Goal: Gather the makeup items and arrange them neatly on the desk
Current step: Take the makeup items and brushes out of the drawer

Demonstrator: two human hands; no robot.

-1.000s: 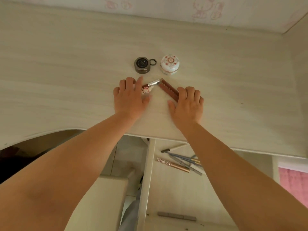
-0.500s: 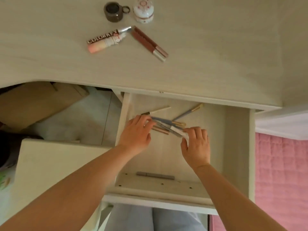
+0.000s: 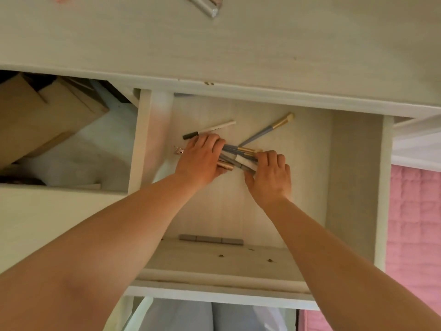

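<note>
Left hand (image 3: 200,161): fingers curled over one end of the pencil bundle (image 3: 238,158), frame centre, in the drawer (image 3: 353,187).
Right hand (image 3: 270,175): closed on the other end.
Risk: loose sticks may slip free; the brush (image 3: 267,131) and white pencil (image 3: 210,129) lie outside the bundle.

A crossed bundle of grey-blue, gold-tipped pencils (image 3: 238,156) is seen in the drawer (image 3: 353,187); a white pencil (image 3: 214,127) and a brush (image 3: 267,131) lie just behind.

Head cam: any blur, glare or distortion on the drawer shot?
Head view: soft diffuse light, no hard glare; the drawer has a shaded right wall. Slight softness throughout, so small print is unreadable. Wide-angle bowing shows along the desk edge. The left hand and right hand hide the middle of the pencil pile, so neither grip is clear. The tubes on the desk are cropped at the top.
</note>
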